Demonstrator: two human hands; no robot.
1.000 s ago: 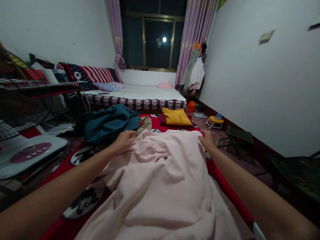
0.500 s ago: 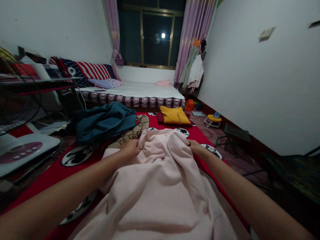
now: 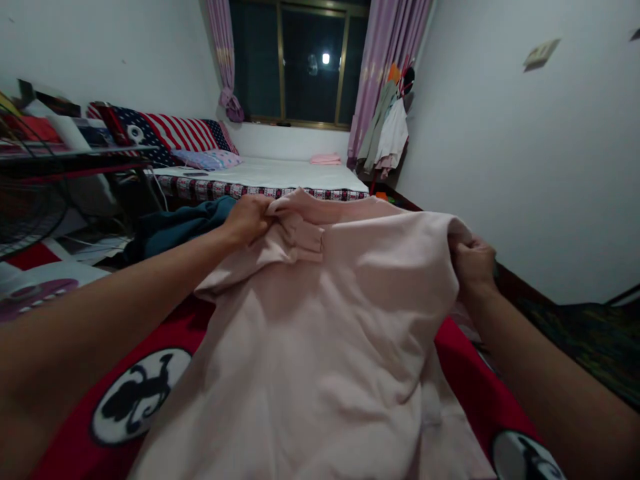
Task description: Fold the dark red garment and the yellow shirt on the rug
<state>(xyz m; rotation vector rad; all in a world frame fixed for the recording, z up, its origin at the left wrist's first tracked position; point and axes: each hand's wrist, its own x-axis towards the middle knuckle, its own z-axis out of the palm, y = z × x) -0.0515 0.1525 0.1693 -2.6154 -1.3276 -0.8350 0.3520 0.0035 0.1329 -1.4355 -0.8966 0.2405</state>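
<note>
A pale pink long garment, a sweatshirt by its look [image 3: 340,320], hangs stretched between my two hands, its top edge raised off the red cover. My left hand [image 3: 250,219] is closed on the upper left part, near a bunched ribbed cuff. At the upper right corner my right hand [image 3: 473,263] grips the cloth, its fingers partly inside the fold. The lower part of the garment drapes toward me over the red cover [image 3: 195,327] with its black-and-white round prints. Behind my left hand lies a dark teal garment [image 3: 180,230], partly hidden.
A bed with a white sheet [image 3: 280,173] stands below the window. To the left is a cluttered desk [image 3: 75,157] above a white and purple appliance [image 3: 45,287]. Clothes [image 3: 393,137] hang by the curtain, and a dark patterned folding seat [image 3: 585,333] stands at right.
Both hands have lifted the top of the pink garment and moved apart, the right one far outward. The raised cloth now hides the yellow folded garment.
</note>
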